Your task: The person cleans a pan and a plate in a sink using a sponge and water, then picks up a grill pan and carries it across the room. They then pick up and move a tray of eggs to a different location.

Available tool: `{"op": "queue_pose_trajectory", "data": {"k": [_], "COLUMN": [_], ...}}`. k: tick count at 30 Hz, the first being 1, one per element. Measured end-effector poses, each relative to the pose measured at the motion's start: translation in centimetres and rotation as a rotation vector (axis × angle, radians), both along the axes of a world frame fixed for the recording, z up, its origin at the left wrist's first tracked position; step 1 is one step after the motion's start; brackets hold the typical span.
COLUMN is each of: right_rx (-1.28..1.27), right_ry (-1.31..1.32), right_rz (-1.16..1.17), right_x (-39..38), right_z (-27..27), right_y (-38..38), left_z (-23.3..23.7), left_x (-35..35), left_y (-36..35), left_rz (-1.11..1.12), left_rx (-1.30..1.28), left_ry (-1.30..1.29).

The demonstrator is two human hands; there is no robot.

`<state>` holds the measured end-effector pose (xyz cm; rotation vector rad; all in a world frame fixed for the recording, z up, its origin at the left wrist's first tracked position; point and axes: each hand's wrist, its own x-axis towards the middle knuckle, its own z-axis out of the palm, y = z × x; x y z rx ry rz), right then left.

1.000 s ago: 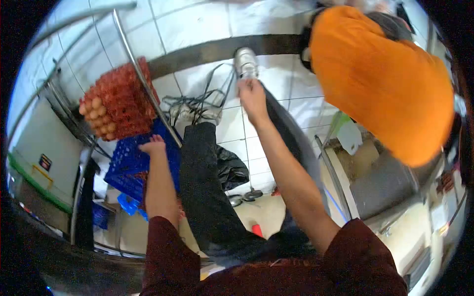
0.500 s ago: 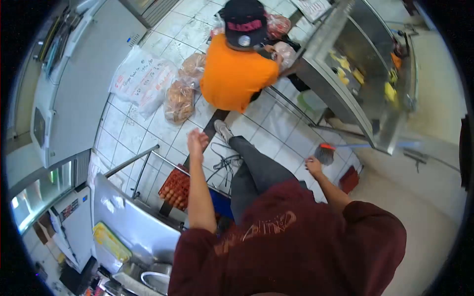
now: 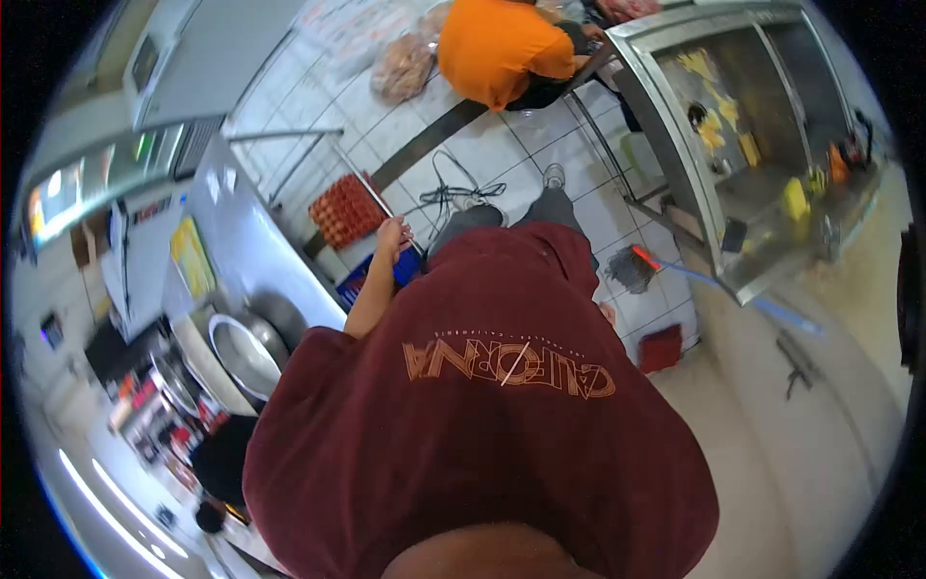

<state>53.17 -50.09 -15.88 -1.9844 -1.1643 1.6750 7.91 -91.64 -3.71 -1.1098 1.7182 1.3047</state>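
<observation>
My left hand (image 3: 394,236) hangs beside my body with fingers loosely bent and nothing visible in it. It overlaps a metal rail beside the steel table (image 3: 234,227). Red egg trays (image 3: 345,210) rest beyond this hand, and a blue crate (image 3: 357,287) shows low behind the forearm. Only a sliver of my right hand (image 3: 608,313) shows past the edge of my maroon shirt; its fingers are hidden. Nearest to it on the floor are a grey broom head (image 3: 632,272) and a red dustpan (image 3: 662,348).
A person in an orange shirt (image 3: 497,48) crouches ahead, by a bag of brown food (image 3: 403,69). Black cables (image 3: 453,191) lie on the tiles near my feet. To the right stands a steel sink unit (image 3: 709,207) with yellow scraps; metal bowls (image 3: 241,352) sit at left.
My view has shifted back and down over my shirt. My left hand has lowered toward the rail, and my right hand has slipped mostly behind the shirt. Both feet now show closer together.
</observation>
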Motion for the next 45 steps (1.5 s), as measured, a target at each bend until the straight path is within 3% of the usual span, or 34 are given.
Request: {"op": "queue_pose_trajectory", "data": {"k": [2, 5, 8, 12, 15, 17, 19, 22, 25, 28, 32, 37, 38, 41, 45], "right_rx": [0.002, 0.346, 0.122, 0.085, 0.074, -0.053, -0.125, -0.160, -0.126, -0.088, -0.145, -0.287, -0.262, -0.179, -0.083], "right_ry": [-0.087, -0.048, 0.159, -0.028, -0.111, -0.096, -0.037, 0.040, 0.031, -0.021, -0.124, -0.122, -0.165, -0.220, -0.189], "right_rz": [0.328, 0.835, 0.886, 1.026, 1.280, 1.314, 1.349, 1.312, 1.322, 1.328, 1.331, 1.352, 1.382, 1.448, 1.534], "right_x": [-14.2, -19.2, -22.5, -24.6, -25.7, -27.6, -29.8, -33.4, -36.6, -38.2, -37.7, -37.7, -37.9, -38.8, -41.1], "right_z": [13.2, 12.4, 14.5, 15.9, 13.8, 12.5, 11.6, 12.9, 13.9, 13.4, 10.9, 13.0, 13.3, 13.4, 15.3], "right_y": [5.1, 13.0, 19.1, 23.8, 25.1, 25.2, 24.9, 22.8, 20.6, 17.8, 14.7, 5.7, 4.3, 0.8, -4.2], "left_z": [1.5, 2.2, 3.5, 2.0, 3.3, 4.5, 6.9, 7.8, 0.1, -5.2, 2.0, -1.5, 1.4, 2.0, -0.7], "left_x": [4.7, 12.5, 17.2, 22.1, 23.9, 25.1, 25.3, 26.6, 32.8, 36.1, 33.7, 39.4, 38.0, 35.9, 30.5], "left_y": [2.0, 2.5, 6.2, 8.7, 10.2, 10.6, 11.6, 11.4, 7.8, 6.5, 4.9, 0.2, 0.7, -1.3, -4.3], "left_rz": [0.098, 0.227, 0.389, 0.531, 0.613, 0.646, 0.660, 0.503, 0.455, 0.689, 0.554, 0.844, 0.935, 0.689, 0.630], "left_rx": [-0.059, -0.174, -0.330, -0.663, -0.553, -0.373, -0.320, -0.315, -0.167, -0.034, -0.118, -0.033, -0.056, 0.052, 0.101], "left_ry": [-0.054, -0.104, -0.035, 0.033, 0.085, 0.098, 0.082, -0.049, 0.039, 0.071, -0.066, 0.023, -0.018, -0.101, 0.064]}}
